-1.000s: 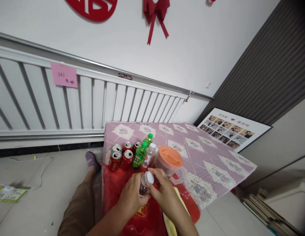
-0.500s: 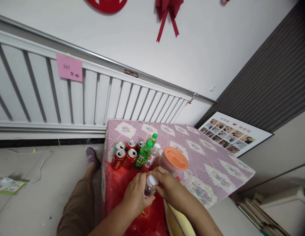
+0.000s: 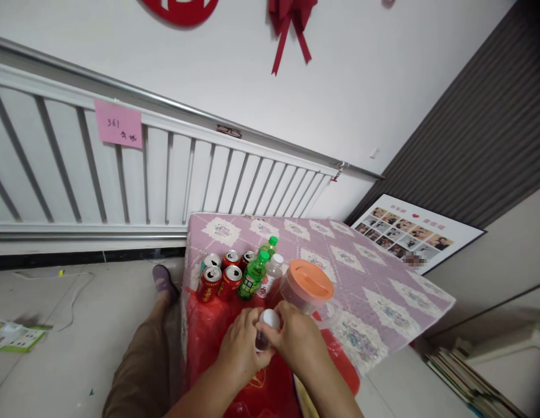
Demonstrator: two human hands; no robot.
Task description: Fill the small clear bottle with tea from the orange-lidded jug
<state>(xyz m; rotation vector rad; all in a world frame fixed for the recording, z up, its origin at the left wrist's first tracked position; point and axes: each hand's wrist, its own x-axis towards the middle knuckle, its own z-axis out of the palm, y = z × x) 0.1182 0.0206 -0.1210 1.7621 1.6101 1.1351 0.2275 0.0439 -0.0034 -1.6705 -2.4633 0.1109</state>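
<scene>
A small clear jar (image 3: 262,341) with a white lid (image 3: 269,318) is held upright between my two hands, above red plastic. My left hand (image 3: 240,341) wraps the jar's left side. My right hand (image 3: 298,334) grips the lid from the right, its thumb against the front of the jar top. Just beyond my hands stand several opened drink cans (image 3: 210,284), green bottles (image 3: 253,277) and a clear bottle with a white cap (image 3: 272,274). A clear tub with an orange lid (image 3: 311,280) sits to their right.
All this rests on a mattress (image 3: 385,302) with a purple patterned cover, partly under a red plastic sheet (image 3: 209,337). A white radiator (image 3: 165,168) runs along the wall behind. A photo board (image 3: 409,232) leans at the right; books (image 3: 457,377) lie below.
My right hand has shifted on the lid, its thumb now across the front, and the forearm has swung left and down. The jar stays in my left hand. The view has tilted slightly.
</scene>
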